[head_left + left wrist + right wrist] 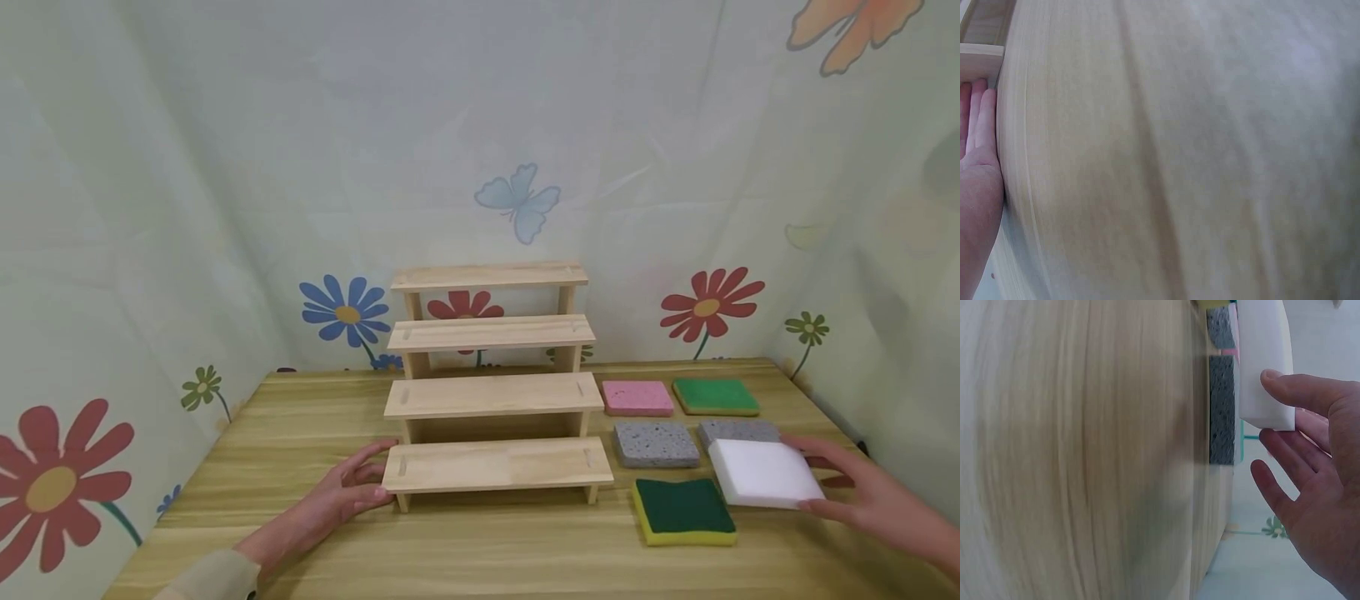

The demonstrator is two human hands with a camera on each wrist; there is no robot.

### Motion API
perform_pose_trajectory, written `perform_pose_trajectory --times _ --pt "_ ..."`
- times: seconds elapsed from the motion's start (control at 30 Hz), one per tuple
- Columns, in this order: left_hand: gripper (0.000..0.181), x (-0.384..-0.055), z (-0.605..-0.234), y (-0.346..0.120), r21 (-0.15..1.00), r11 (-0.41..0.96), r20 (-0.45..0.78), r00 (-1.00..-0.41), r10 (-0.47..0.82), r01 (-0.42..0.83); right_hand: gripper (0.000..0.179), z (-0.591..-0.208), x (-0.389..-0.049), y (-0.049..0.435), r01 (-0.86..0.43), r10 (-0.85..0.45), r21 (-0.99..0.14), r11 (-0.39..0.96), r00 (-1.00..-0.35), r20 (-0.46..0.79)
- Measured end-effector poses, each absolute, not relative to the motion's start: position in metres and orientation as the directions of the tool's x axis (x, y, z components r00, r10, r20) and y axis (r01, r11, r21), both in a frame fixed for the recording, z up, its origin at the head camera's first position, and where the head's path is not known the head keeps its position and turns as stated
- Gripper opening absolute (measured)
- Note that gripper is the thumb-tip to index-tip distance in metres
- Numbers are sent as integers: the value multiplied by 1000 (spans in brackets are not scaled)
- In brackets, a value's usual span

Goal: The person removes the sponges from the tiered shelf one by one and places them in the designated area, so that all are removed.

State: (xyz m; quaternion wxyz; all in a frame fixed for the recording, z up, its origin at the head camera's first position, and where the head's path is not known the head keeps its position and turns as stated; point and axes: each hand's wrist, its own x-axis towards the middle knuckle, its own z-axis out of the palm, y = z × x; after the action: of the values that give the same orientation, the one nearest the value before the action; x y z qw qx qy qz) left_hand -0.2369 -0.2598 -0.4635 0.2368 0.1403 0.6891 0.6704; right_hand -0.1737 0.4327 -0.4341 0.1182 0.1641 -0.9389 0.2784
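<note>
In the head view my right hand (862, 492) pinches a white sponge block (765, 472) at its right end, thumb on the near side and fingers behind. The block (1265, 369) is raised above the table and overlaps a speckled grey sponge (738, 432) behind it. My left hand (341, 492) holds the left end of the lowest step of a four-step wooden stand (495, 465), thumb at the front corner and index finger at the back. In the left wrist view its fingers (984, 122) reach up to the wood.
Right of the stand lie a pink sponge (637, 398), a green-topped sponge (716, 396), another grey speckled sponge (656, 444) and a yellow sponge with a dark green top (684, 510). A flower-printed curtain (637, 125) surrounds the wood-grain table (480, 550) behind and at the sides.
</note>
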Motion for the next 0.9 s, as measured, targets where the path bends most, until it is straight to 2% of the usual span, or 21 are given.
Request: perform_pose_trajectory --times 0.5,0.63,0.9 --pt "73 -239 -463 -259 986 91 -167 -851 498 -140 69 -444 -171 451 -401 -291 -539 741 -915 280" --pt "73 -240 -465 -260 985 90 -172 -847 504 -147 71 -446 -173 454 -323 -254 -527 786 -946 202" --pt "72 -239 -466 -262 987 74 -162 -846 507 -144 83 -441 -177 456 -159 -212 -516 842 -976 -45"
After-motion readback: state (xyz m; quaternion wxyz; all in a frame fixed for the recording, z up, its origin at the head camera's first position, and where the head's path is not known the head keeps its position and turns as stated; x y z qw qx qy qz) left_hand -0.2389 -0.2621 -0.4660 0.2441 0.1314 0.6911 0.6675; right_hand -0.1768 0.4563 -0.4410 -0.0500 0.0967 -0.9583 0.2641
